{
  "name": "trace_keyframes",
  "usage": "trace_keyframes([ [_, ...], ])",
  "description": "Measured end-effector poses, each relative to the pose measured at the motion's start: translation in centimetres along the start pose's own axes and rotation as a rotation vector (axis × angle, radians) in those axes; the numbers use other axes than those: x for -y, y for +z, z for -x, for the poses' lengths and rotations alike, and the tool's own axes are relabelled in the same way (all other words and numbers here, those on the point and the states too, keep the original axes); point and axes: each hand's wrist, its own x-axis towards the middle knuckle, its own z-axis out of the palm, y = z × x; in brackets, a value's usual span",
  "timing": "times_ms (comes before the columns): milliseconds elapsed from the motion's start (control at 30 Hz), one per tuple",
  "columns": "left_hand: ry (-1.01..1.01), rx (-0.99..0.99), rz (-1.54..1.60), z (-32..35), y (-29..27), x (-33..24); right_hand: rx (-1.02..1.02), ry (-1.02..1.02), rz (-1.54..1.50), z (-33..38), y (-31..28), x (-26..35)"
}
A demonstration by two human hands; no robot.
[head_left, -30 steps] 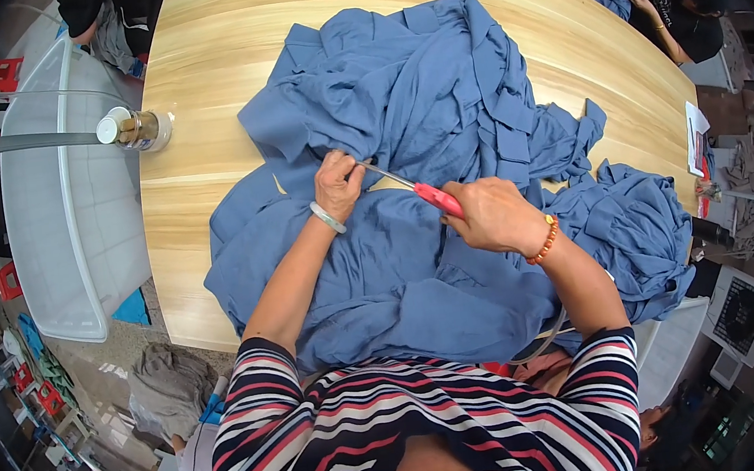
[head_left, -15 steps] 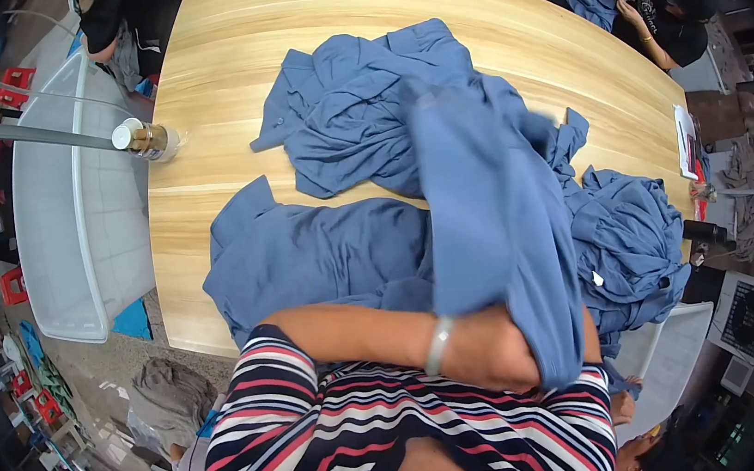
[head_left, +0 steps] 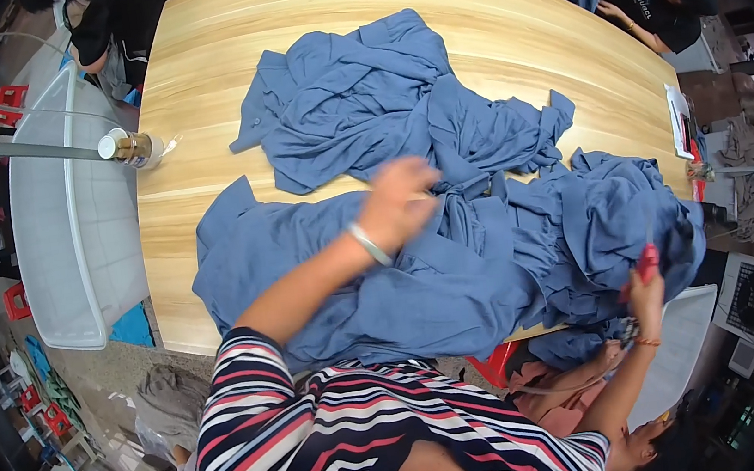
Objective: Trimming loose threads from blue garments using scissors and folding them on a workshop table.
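Observation:
Blurred by motion, my left hand (head_left: 401,203) with a white bangle is above a blue garment (head_left: 374,292) spread along the near table edge. Its fingers are smeared, so whether they grip cloth is unclear. At the right, my right hand (head_left: 647,296) is closed around a red-handled tool (head_left: 647,262) with a thin tip, blurred against a heap of blue cloth (head_left: 611,209). The tool's exact kind cannot be made out. Beyond my left hand lies another crumpled blue garment (head_left: 338,100), its folds reaching toward the right.
The wooden table (head_left: 188,294) carries a bottle-like container (head_left: 133,149) at its left edge and a clipboard (head_left: 680,119) at its right. A white tub (head_left: 50,226) stands left. Co-workers are at the far left, the far right (head_left: 653,4) and the lower right.
The blue garment that was lifted before me is down on the table. My left hand has moved up over the cloth. My right hand has come out to the right with the red-handled tool.

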Motion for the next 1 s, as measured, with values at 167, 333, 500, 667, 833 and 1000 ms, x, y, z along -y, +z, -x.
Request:
trace_keyframes([
  [167, -0.423, -0.037, -0.681, 5.5, -7.0, 12.6, 0.102, -0.534, 0.106, 5.4, 11.4, 12.2],
  [333, -0.216, 0.000, -0.496, 6.0, -10.4, 15.9, 0.252, -0.791, 0.291, 0.4, 20.9, 22.5],
  [500, -0.430, -0.170, 0.201, -1.5, -16.7, 10.5, 0.191, -0.801, 0.452, -5.1, 29.4, 24.9],
  [667, -0.146, -0.369, -0.173, -11.4, -20.6, 12.3, 0.075, -0.782, 0.380, -6.1, 24.6, 26.1],
  [833, -0.100, -0.477, -0.354, -13.7, -15.5, 16.9, -0.082, -0.598, 0.406, -8.6, 16.8, 23.3],
  [1000, -0.241, -0.463, -0.512, -5.6, -9.3, 15.7, -0.032, -0.487, 0.442, -8.1, 17.4, 18.2],
])
